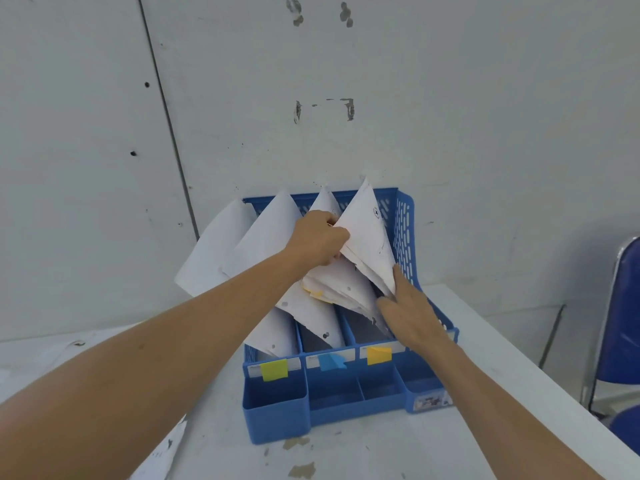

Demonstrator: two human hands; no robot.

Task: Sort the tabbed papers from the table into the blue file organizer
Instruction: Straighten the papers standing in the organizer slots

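While left hand (317, 239) fingers pinch papers (367, 233), right hand (410, 311) fingers, straight, touch them.

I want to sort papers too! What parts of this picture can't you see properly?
Head view:
- Tiny print on the white labels of the blue file organizer: too small.
- Left hand fingertips: partly tucked behind the papers.
- Rightmost slot's floor: covered by the right hand and papers.
- Blue chair: cut off by the right edge.

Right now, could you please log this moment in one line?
phase: filing; left hand: grips paper stack; right hand: flat against stack edge; blue file organizer: several slots filled
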